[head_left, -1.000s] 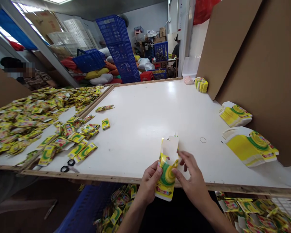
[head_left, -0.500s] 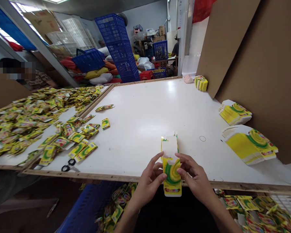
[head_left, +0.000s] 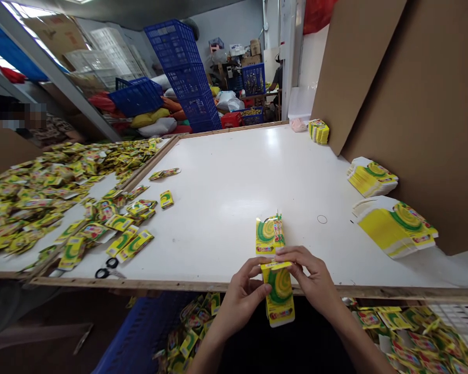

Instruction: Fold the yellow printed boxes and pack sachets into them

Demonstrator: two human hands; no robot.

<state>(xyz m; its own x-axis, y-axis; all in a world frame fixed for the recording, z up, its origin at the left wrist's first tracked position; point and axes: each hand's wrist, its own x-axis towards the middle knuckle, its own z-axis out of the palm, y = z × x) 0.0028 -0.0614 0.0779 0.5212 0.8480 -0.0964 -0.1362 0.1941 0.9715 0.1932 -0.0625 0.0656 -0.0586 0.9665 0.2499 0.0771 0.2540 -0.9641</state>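
The head camera is looking out from above the near edge of the white tabletop [head_left: 218, 208], facing forward and tilting down. Closest under the lens, low in the middle, the left hand [head_left: 244, 296] and the right hand [head_left: 312, 275] are showing, forearms running in from the bottom edge! Beyond them the wide view is stretching deep into the room, catching blue crates [head_left: 185, 78] near the top, while cardboard panels [head_left: 425, 114] are filling the right side.
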